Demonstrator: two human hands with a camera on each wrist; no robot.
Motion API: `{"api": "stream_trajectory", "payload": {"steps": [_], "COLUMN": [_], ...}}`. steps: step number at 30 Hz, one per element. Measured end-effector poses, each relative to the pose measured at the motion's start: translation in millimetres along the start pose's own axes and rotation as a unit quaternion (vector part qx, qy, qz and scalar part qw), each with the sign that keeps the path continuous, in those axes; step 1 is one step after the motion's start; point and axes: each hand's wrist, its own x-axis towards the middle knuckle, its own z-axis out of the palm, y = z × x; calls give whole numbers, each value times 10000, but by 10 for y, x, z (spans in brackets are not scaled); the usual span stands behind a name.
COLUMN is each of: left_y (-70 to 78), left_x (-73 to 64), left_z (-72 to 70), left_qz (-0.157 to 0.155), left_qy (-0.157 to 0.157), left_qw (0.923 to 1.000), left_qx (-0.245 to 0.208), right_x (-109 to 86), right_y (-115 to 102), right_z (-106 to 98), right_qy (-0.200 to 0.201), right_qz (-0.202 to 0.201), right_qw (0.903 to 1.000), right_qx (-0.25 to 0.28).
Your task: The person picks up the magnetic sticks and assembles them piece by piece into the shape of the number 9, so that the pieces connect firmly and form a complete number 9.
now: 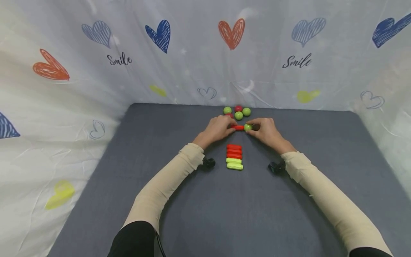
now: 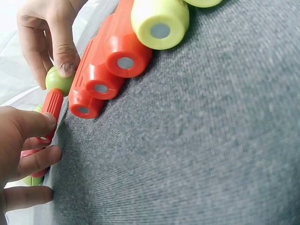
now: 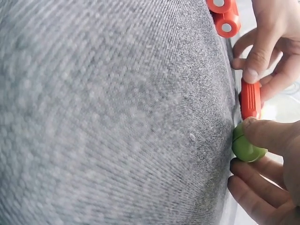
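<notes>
My left hand point(image 1: 218, 128) pinches a red magnetic rod point(image 1: 238, 127) between thumb and fingers. Thumb and fingertips of my right hand point(image 1: 264, 131) grip a green ball point(image 1: 248, 127) at the rod's right end. Ball and rod meet end to end in the right wrist view, where the green ball point(image 3: 247, 144) touches the red rod point(image 3: 251, 99). Nearer to me lies a row of rods side by side, red rods point(image 1: 234, 151) behind and two yellow-green rods point(image 1: 234, 166) in front. Grey discs show in their ends in the left wrist view.
Just beyond my hands sit several balls, green balls point(image 1: 246, 111) and red balls point(image 1: 238, 108), close together near the back edge of the grey table point(image 1: 205, 214). A white curtain point(image 1: 192, 64) printed with hearts hangs behind and along the sides.
</notes>
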Motion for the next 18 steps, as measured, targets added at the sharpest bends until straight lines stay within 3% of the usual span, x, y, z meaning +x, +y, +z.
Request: {"api": "stream_trajectory", "payload": {"steps": [18], "left_y": [-34], "left_x": [-11], "left_z": [19], "left_qz": [-16], "left_qy": [151], "left_qw": [9999], "left_qx": [-69], "right_x": [69], "right_y": [-7], "right_z": [-14], "right_qy": [-212], "right_qz": [83], "right_qw": [9997], "right_qx": [-115]}}
